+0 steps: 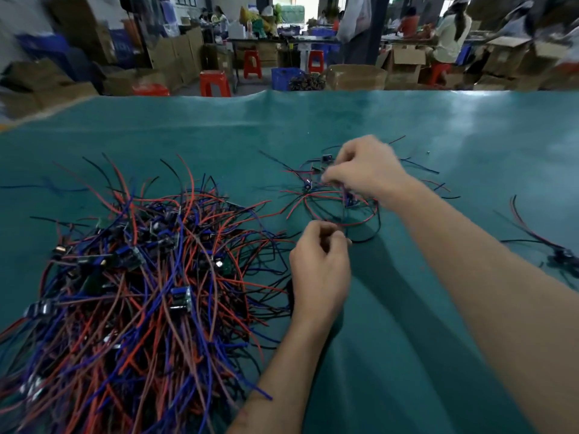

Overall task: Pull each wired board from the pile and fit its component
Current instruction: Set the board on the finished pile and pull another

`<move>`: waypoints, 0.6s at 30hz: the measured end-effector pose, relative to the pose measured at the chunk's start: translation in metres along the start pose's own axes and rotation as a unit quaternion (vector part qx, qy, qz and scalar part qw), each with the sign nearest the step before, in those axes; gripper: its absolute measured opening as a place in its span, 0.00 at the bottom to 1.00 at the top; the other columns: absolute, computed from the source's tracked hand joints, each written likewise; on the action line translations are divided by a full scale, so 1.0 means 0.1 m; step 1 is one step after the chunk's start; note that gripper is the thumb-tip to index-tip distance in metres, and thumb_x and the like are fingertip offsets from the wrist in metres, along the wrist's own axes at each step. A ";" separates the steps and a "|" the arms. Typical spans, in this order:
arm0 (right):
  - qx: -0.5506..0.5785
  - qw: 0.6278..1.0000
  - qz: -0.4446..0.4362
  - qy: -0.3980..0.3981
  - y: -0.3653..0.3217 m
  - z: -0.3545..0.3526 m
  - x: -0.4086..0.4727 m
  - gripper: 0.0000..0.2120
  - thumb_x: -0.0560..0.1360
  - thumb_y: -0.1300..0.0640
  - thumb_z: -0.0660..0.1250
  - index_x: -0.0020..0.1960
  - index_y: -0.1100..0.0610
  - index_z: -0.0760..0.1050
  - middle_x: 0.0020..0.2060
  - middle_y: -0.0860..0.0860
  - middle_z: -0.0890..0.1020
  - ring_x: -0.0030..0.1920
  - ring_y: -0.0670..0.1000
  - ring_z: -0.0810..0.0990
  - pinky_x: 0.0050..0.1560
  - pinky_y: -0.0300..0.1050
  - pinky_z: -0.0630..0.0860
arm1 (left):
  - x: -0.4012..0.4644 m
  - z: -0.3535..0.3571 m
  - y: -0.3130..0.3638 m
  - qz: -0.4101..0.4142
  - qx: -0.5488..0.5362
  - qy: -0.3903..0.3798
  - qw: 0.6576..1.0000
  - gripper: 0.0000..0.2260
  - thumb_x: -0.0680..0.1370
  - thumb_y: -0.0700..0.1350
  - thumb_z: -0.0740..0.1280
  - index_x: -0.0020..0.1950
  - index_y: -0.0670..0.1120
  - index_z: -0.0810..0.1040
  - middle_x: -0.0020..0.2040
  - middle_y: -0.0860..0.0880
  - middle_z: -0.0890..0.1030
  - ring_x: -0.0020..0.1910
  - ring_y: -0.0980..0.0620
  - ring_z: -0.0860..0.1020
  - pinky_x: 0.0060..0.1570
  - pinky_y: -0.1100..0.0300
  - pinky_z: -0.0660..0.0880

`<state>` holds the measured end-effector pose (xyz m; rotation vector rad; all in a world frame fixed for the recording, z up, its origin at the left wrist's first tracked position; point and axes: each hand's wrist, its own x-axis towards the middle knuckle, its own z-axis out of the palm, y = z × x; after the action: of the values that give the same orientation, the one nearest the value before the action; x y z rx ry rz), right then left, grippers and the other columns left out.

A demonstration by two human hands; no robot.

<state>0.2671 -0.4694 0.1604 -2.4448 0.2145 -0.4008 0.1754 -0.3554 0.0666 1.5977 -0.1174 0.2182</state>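
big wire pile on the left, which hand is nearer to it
Left. The left hand sits right at the big wire pile's right edge; the right hand is farther off, over the small cluster of boards.

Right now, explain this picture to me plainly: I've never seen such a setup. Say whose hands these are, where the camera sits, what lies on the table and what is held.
There is no machine here. A person wears one camera on the head, looking down at their own bare hands. On the green table cover lies a big pile of wired boards with red, blue and black leads. A smaller cluster lies further out. The left hand pinches a thin wire. The right hand has curled fingers over the cluster; blur hides what it grips.
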 end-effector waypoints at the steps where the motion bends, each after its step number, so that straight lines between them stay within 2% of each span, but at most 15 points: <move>1: 0.061 0.998 0.014 0.012 0.08 -0.16 -0.11 0.13 0.63 0.51 0.80 0.34 0.56 0.79 0.27 0.51 0.83 0.31 0.49 0.80 0.33 0.41 0.73 | 0.00 0.01 0.00 -0.001 -0.006 0.006 1.000 0.05 0.77 0.46 0.65 0.44 0.47 0.79 0.40 0.50 0.84 0.38 0.48 0.80 0.42 0.42 0.80; 4: 0.252 0.967 0.038 -0.024 0.33 -0.44 -0.57 0.15 0.65 0.56 0.82 0.35 0.56 0.75 0.26 0.50 0.81 0.25 0.45 0.75 0.24 0.37 0.67 | 0.00 0.00 0.00 -0.009 -0.020 -0.002 1.000 0.11 0.78 0.54 0.64 0.44 0.48 0.78 0.40 0.51 0.84 0.39 0.50 0.80 0.42 0.43 0.80; 6: 0.356 0.932 0.065 -0.040 0.48 -0.48 -0.86 0.16 0.61 0.55 0.83 0.37 0.56 0.76 0.29 0.52 0.81 0.26 0.45 0.75 0.25 0.35 0.67 | 0.01 0.00 0.03 -0.019 -0.034 -0.020 0.999 0.14 0.78 0.57 0.63 0.44 0.47 0.80 0.39 0.50 0.83 0.37 0.50 0.79 0.40 0.48 0.76; 9: 0.464 0.882 0.076 -0.046 0.61 -0.37 -1.13 0.19 0.55 0.54 0.81 0.41 0.57 0.77 0.30 0.50 0.80 0.26 0.45 0.74 0.26 0.36 0.67 | 0.00 0.04 0.06 -0.023 -0.059 -0.094 0.994 0.14 0.83 0.51 0.65 0.47 0.44 0.84 0.38 0.48 0.84 0.33 0.55 0.78 0.34 0.60 0.75; 11: 0.445 0.892 0.058 -0.058 0.63 -0.25 -1.21 0.17 0.58 0.59 0.81 0.43 0.60 0.78 0.31 0.52 0.82 0.26 0.46 0.76 0.26 0.36 0.69 | -0.01 0.04 0.05 -0.009 -0.053 -0.125 0.991 0.12 0.84 0.45 0.64 0.49 0.40 0.84 0.40 0.45 0.85 0.32 0.58 0.77 0.32 0.64 0.74; 14: 0.397 0.913 0.031 -0.087 0.64 -0.21 -1.23 0.08 0.69 0.69 0.76 0.47 0.61 0.84 0.38 0.56 0.87 0.35 0.48 0.82 0.33 0.35 0.74 | 0.00 0.01 0.03 0.009 -0.049 -0.136 0.989 0.09 0.83 0.39 0.65 0.48 0.40 0.83 0.40 0.47 0.84 0.35 0.59 0.77 0.36 0.64 0.75; 16: 0.371 0.921 0.027 -0.116 0.67 -0.23 -1.22 0.09 0.73 0.68 0.72 0.49 0.57 0.86 0.42 0.56 0.88 0.39 0.48 0.83 0.36 0.37 0.75 | 0.00 0.00 0.05 0.011 -0.048 -0.141 0.989 0.07 0.82 0.37 0.65 0.51 0.40 0.83 0.44 0.47 0.85 0.41 0.56 0.81 0.45 0.61 0.79; 18: 0.354 0.927 0.023 -0.126 0.70 -0.23 -1.21 0.10 0.76 0.66 0.71 0.49 0.53 0.86 0.42 0.53 0.88 0.41 0.48 0.83 0.37 0.38 0.76 | 0.00 0.01 0.05 0.023 -0.035 -0.141 0.989 0.07 0.81 0.35 0.66 0.56 0.41 0.82 0.50 0.45 0.86 0.48 0.52 0.82 0.55 0.52 0.80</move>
<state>0.1417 -0.5067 0.1058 -1.7466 0.0050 -0.1045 0.1742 -0.3568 0.0716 1.5491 -0.3759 0.0221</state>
